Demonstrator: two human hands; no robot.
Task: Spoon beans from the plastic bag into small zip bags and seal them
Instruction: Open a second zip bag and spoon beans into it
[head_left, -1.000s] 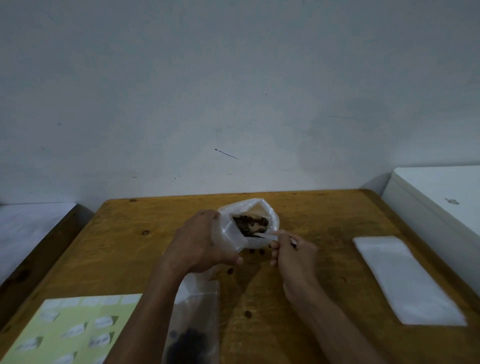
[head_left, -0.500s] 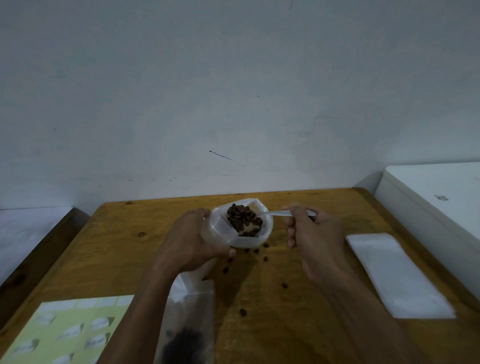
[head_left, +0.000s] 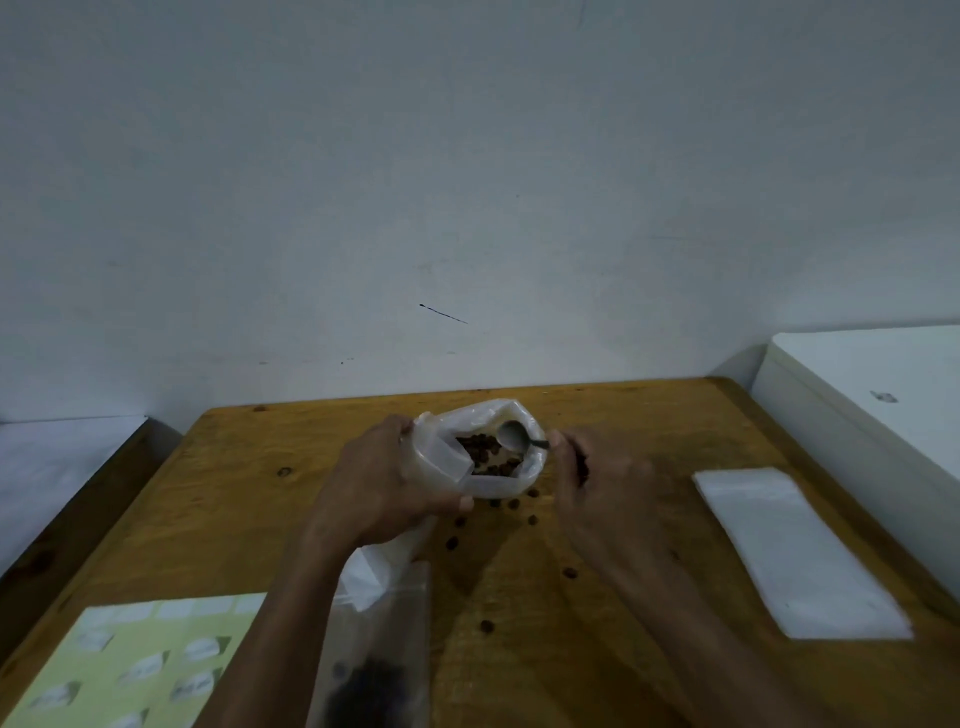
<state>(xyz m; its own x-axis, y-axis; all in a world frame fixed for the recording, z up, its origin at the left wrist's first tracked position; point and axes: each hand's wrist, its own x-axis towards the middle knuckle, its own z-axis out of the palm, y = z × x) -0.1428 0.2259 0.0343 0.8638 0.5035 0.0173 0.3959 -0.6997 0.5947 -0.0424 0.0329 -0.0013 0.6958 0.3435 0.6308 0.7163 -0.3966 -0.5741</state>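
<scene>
Plastic bag: the plastic bag (head_left: 480, 457) is held upright above the worktop (head_left: 249, 499), its mouth rolled open, dark beans (head_left: 485, 454) visible inside.
Left grip: the left hand (head_left: 387, 486) has its fingers and thumb curled round the bag's side, just below the rim.
Right grip: the right hand (head_left: 597, 475) pinches the handle of a small metal spoon (head_left: 511, 435), whose bowl sits inside the bag's mouth and looks empty.
Handling, bag: thin, soft, translucent film that crumples; it probably has no stiffness of its own, so hold it close under the rim to keep the mouth open. Likely light, and slippery if squeezed loosely.
Handling, beans: small, hard, rounded and dry; they roll readily, as the loose beans (head_left: 511, 504) scattered on the worktop under the bag suggest.
Handling, spoon: rigid, smooth, thin-handled; best held near the handle's end and kept level.
Zip bag: a clear zip bag (head_left: 379, 670) lies flat near the front edge, with dark beans in it; whether it is sealed cannot be told.
Other things: a flat white stack of bags (head_left: 795, 551) lies to the right; a pale green label sheet (head_left: 140, 665) lies front left.
Worktop surface: varnished wood, smooth, knotted.
</scene>
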